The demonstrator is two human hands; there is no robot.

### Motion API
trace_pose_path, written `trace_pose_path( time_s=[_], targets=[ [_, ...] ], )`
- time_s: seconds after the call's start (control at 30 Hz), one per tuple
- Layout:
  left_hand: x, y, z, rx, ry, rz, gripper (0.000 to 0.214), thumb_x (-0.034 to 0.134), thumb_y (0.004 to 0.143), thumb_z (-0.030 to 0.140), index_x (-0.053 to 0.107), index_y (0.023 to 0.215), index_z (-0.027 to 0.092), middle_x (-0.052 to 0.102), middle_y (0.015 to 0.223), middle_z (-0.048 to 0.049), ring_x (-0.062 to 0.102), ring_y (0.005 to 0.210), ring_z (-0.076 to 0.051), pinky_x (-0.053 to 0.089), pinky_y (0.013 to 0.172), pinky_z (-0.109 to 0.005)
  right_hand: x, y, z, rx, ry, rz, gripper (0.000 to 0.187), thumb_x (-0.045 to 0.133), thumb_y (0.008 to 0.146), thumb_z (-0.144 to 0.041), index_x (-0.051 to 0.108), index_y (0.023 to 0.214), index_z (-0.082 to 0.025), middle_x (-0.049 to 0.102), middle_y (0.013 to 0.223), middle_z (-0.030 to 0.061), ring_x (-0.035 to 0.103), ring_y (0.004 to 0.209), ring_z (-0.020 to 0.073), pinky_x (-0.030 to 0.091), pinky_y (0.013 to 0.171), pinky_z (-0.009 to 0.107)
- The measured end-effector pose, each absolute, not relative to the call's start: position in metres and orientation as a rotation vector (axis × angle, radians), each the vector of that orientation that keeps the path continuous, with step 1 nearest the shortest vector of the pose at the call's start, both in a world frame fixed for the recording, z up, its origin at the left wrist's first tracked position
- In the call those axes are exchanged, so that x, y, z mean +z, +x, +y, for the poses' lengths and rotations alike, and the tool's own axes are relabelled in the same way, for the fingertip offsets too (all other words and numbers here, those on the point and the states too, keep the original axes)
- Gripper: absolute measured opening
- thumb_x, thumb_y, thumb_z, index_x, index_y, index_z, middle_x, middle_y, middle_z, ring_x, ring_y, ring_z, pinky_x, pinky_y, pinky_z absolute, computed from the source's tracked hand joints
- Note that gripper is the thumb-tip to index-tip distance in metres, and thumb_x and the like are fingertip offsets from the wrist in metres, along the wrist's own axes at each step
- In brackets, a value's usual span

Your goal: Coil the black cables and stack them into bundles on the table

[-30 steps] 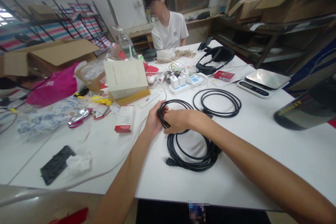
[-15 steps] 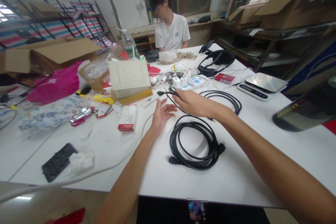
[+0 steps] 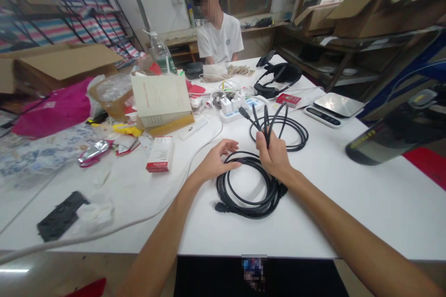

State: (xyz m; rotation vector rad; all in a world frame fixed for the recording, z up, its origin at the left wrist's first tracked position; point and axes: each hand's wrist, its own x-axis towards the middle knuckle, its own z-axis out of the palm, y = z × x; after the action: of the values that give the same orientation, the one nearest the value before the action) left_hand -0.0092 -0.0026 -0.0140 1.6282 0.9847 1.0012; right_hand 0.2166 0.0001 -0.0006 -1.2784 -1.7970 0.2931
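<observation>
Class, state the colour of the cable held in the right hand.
Black: the cable in the right hand, head view.

Cream book cover [image 3: 160, 98]: red print, too faint for you to read.
Red-and-white carton [image 3: 158, 153]: lettering blurred, illegible.
Small red box [image 3: 287, 100]: pale print, too small to read.
Dark cylindrical object [image 3: 383, 141]: yellow lettering, smeared, unreadable.
Kitchen scale [image 3: 339, 103]: display figures you cannot make out.

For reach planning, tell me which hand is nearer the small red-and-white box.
Left. The left hand is just right of the box; the right hand is farther right, holding black cable.
</observation>
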Motion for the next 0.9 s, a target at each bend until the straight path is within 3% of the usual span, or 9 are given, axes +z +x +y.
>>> trace_pose_path(
  time_s=[0.1, 0.27, 0.37, 0.5, 0.63, 0.73, 0.9],
  targets=[
    [-0.010, -0.010, -0.003, 0.913, 1.664, 0.947, 0.037, 0.090, 0.077, 0.020, 0.083, 0.113, 0.023, 0.080, 0.116, -0.0115, 0.072, 0.112, -0.030, 0.051, 0.106, -0.040, 0.000, 0.214, -0.002, 0.287, -1.259, -1.844, 0.034, 0.033, 0.110, -0.049, 0.045, 0.090, -0.024, 0.062, 0.074, 0.0069, 0.059, 0.065, 0.0218, 0.038, 0.065, 0.033],
    [-0.010, -0.007, -0.003, 0.979, 1.610, 1.029, 0.036, 0.081, 0.077, 0.008, 0.086, 0.109, 0.023, 0.082, 0.112, -0.0087, 0.073, 0.108, -0.028, 0.051, 0.104, -0.038, -0.002, 0.213, -0.008, 0.250, -1.160, -1.991, 0.034, 0.032, 0.111, -0.046, 0.049, 0.093, -0.022, 0.061, 0.071, 0.0068, 0.054, 0.058, 0.0203, 0.034, 0.061, 0.033],
    [-0.016, -0.012, 0.003, 1.109, 1.425, 1.110, 0.032, 0.085, 0.071, 0.005, 0.087, 0.100, 0.019, 0.083, 0.103, -0.0092, 0.074, 0.098, -0.025, 0.052, 0.097, -0.033, -0.004, 0.210, -0.011, 0.264, -1.078, -2.169, 0.040, 0.031, 0.112, -0.047, 0.054, 0.095, -0.019, 0.059, 0.067, 0.0049, 0.051, 0.056, 0.0180, 0.030, 0.059, 0.031],
    [-0.024, -0.024, 0.014, 1.245, 1.254, 1.117, 0.028, 0.091, 0.070, 0.011, 0.086, 0.097, 0.018, 0.082, 0.098, -0.0069, 0.073, 0.090, -0.022, 0.052, 0.092, -0.030, -0.005, 0.202, -0.014, 0.267, -0.901, -2.432, 0.048, 0.035, 0.113, -0.051, 0.060, 0.091, -0.016, 0.059, 0.064, 0.0022, 0.048, 0.057, 0.0137, 0.023, 0.060, 0.030],
    [-0.029, -0.029, 0.020, 1.289, 1.360, 1.155, 0.016, 0.089, 0.079, 0.022, 0.085, 0.093, 0.018, 0.081, 0.093, -0.0035, 0.069, 0.084, -0.019, 0.050, 0.082, -0.027, -0.005, 0.198, -0.016, 0.215, -0.792, -2.559, 0.057, 0.042, 0.112, -0.057, 0.062, 0.079, -0.016, 0.061, 0.068, 0.0027, 0.047, 0.061, 0.0116, 0.018, 0.064, 0.031],
    [-0.031, -0.029, 0.023, 1.309, 1.351, 1.147, 0.014, 0.087, 0.083, 0.028, 0.085, 0.092, 0.018, 0.081, 0.092, -0.0043, 0.069, 0.084, -0.019, 0.050, 0.082, -0.027, -0.005, 0.197, -0.017, 0.220, -0.764, -2.563, 0.059, 0.050, 0.108, -0.063, 0.063, 0.075, -0.015, 0.061, 0.068, 0.0027, 0.047, 0.063, 0.0114, 0.019, 0.065, 0.032],
    [-0.027, -0.028, 0.025, 1.299, 1.200, 1.143, 0.018, 0.092, 0.077, 0.027, 0.086, 0.090, 0.017, 0.082, 0.092, -0.0066, 0.071, 0.086, -0.020, 0.052, 0.084, -0.028, -0.008, 0.195, -0.018, 0.249, -0.680, -2.543, 0.062, 0.056, 0.104, -0.066, 0.063, 0.068, -0.016, 0.060, 0.067, 0.0037, 0.048, 0.064, 0.0129, 0.025, 0.066, 0.031]
  ],
)
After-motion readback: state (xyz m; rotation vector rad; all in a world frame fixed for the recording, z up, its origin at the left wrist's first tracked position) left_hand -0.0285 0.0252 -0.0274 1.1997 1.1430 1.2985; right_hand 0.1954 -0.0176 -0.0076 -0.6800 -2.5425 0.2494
